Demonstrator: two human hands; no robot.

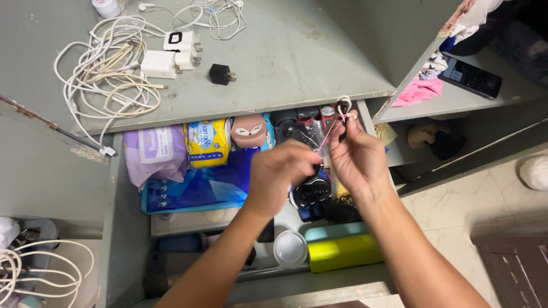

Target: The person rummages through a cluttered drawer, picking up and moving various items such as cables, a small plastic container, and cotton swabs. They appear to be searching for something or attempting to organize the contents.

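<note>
Head view: both hands are raised over an open drawer (128, 188) crammed with packets. Right hand (357, 157) pinches a small black coiled cord bundle (343, 107) at its fingertips, up by the shelf edge. Left hand (282, 168) is closed, pinching the other end of a thin pink band (328, 134) stretched taut between the two. Band looks light, stretchy, likely to snap back; bundle soft and springy. Best held at the loop's middle, band kept tense. White cables (105, 74) lie on the shelf above.
</note>
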